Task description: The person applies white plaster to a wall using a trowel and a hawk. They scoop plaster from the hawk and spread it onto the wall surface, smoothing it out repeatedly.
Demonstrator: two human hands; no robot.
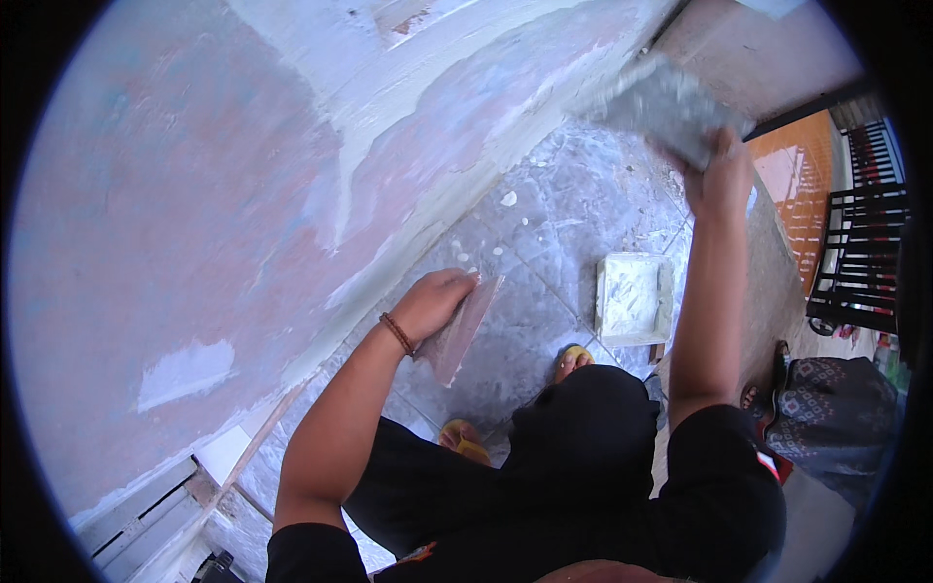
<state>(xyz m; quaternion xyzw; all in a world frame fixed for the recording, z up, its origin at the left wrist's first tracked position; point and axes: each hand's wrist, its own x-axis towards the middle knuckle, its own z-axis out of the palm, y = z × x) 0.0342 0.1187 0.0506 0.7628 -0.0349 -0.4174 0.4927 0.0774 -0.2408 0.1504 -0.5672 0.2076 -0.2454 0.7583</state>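
Observation:
My left hand, a beaded bracelet at its wrist, is closed around a flat rectangular scraper with whitish smears. It is held above the tiled floor, near the foot of the wall. Farther off and to the right, my raised right hand grips a wide grey plastering blade streaked with white. Motion blurs this blade, and its far edge is close to the base of the wall. The wall is patchy pink and blue, with white filler spread over parts of it.
A white rectangular tray smeared with paste stands on the grey tiles, which carry white drips. My feet in yellow sandals are below me. At right, a person in a patterned dark garment is near a black slatted railing.

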